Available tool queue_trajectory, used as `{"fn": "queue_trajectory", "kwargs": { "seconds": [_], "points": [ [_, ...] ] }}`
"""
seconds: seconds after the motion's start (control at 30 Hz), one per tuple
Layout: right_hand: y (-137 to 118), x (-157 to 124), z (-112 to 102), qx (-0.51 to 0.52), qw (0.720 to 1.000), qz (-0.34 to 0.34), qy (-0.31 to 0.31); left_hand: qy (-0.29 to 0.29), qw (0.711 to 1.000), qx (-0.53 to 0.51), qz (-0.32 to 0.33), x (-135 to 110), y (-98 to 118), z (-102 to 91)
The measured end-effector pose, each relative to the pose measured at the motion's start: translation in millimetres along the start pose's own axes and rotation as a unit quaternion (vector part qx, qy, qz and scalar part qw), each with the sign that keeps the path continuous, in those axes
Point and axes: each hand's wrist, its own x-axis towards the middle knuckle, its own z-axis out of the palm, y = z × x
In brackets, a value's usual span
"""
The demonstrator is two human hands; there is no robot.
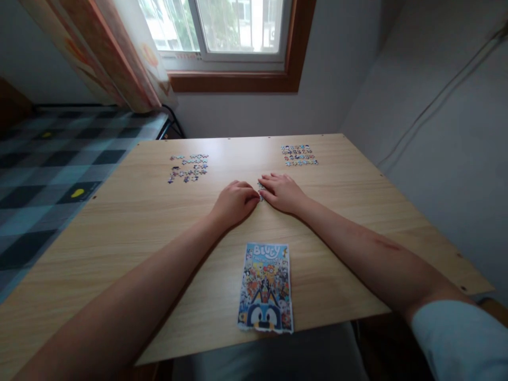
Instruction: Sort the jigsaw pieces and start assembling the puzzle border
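A small cluster of jigsaw pieces (260,186) lies mid-table between my two hands, mostly covered by them. My left hand (237,203) is closed, its thumb and fingers pinched together at the cluster's left edge around a jigsaw piece that is largely hidden. Resting low over the right side of the cluster, my right hand (284,192) is open, with fingers stretched out and touching the pieces. Nearer to me lies a picture sheet (265,288) with "BLUEY" across its top and a blue cartoon dog at the bottom.
Loose jigsaw pieces lie in rows in a left group (194,172) and a right group (299,156) on the wooden table (166,227). A checkered bed (51,159) stands left of it. Behind are a window (238,32) and curtain (107,47); a cable (440,98) runs down the right wall.
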Motion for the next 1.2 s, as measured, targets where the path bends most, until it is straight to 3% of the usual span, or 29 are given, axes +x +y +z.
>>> {"fn": "queue_trajectory", "kwargs": {
  "seconds": [0.33, 0.67, 0.93, 1.03, 1.2],
  "points": [
    [-1, -2, -1, 0.006, 1.0, 0.008, -0.007, 0.003, 1.0, 0.001, 0.013, 0, -2, 1.5],
    [20, 7, 8, 0.036, 0.996, 0.047, 0.064, 0.012, 1.0, -0.013, -0.024, 0, 0, -2.8],
    [21, 8, 13, 0.064, 0.993, 0.03, 0.095, 0.025, 0.996, 0.032, -0.074, -4, -13, 4.1],
    [23, 8, 14, 0.052, 0.995, 0.027, 0.08, 0.005, 0.995, 0.07, -0.065, -6, -13, 5.5],
    [21, 8, 15, 0.017, 0.998, 0.04, 0.041, -0.079, 0.983, 0.151, -0.067, -9, -6, 1.6]
  ]
}}
